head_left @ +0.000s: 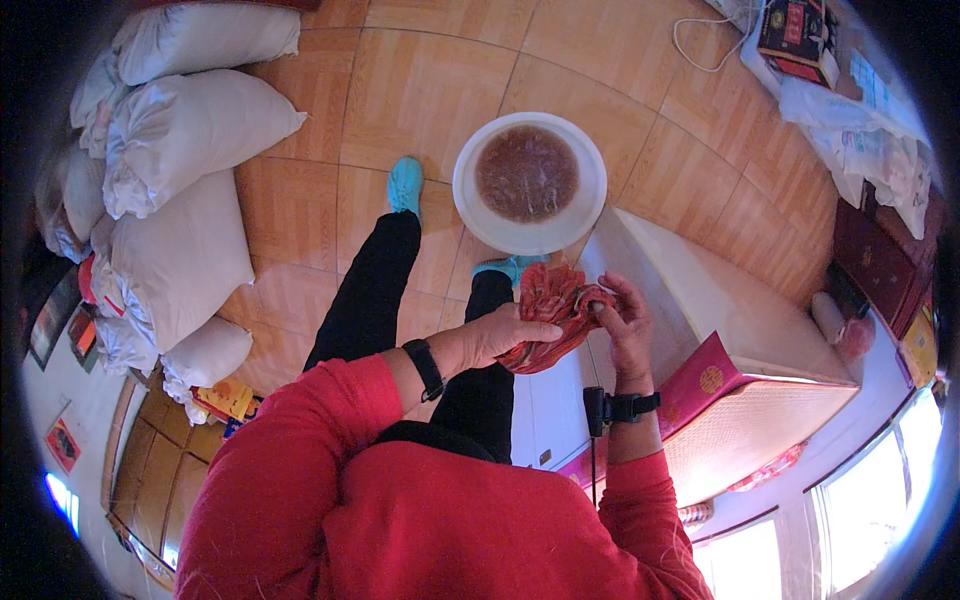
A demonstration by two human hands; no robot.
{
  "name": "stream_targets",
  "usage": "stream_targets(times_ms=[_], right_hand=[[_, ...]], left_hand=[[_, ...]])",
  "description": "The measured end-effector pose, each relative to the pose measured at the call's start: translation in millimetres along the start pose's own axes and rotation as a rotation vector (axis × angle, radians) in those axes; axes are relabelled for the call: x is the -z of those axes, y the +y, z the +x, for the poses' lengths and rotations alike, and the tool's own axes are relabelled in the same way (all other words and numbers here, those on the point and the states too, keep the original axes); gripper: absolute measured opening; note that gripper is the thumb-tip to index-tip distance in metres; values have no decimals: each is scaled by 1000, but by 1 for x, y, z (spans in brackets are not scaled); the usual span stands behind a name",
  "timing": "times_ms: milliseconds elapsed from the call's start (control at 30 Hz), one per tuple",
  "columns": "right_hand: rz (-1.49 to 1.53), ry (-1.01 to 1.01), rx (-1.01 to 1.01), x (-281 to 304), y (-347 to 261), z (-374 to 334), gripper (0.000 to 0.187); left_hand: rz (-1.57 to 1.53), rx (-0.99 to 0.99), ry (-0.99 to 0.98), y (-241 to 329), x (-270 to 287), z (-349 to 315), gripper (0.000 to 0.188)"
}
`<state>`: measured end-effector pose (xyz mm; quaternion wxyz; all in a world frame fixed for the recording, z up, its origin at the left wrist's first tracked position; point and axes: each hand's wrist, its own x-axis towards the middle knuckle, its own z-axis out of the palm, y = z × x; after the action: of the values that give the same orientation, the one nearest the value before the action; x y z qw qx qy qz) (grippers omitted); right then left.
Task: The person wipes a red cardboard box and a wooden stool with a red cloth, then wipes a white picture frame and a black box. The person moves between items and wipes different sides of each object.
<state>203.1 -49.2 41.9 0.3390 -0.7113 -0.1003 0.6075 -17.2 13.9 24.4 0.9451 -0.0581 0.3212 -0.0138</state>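
Observation:
A bunched red cloth point(550, 305) with a lighter pattern hangs between my two hands, in front of my body. My left hand point(500, 335) grips its left side, the thumb lying across the folds. On the other side my right hand point(628, 335) pinches the cloth's edge between thumb and fingers. Just beyond the cloth, on the floor, stands a round white basin point(582, 222) holding murky brownish water point(525, 175). Both hands are nearer to me than the basin's rim. The undersides of my fingers are partly hidden by the cloth.
Stuffed white sacks point(195, 135) are piled on the left. At my right stands a low white piece of furniture point(715, 290) with a woven top and a red cover point(705, 375). Plastic bags point(850, 130) and a dark box point(795, 35) lie far right. My turquoise shoes point(405, 185) flank the basin.

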Motion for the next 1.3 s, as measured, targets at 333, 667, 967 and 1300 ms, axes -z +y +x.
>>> stream_targets(times_ms=[333,667,967,1300], right_hand=[[-147,-4,152,6,-4,8,59],[1034,-328,-202,-43,29,8,68],[389,-34,-144,-46,27,38,36],[-123,60,-139,-56,35,60,40]], left_hand=[[-54,20,-38,8,-11,-11,49],[-127,31,-125,-1,-12,-6,43],[871,-394,282,7,-5,-4,59],[1669,-429,478,11,7,10,55]])
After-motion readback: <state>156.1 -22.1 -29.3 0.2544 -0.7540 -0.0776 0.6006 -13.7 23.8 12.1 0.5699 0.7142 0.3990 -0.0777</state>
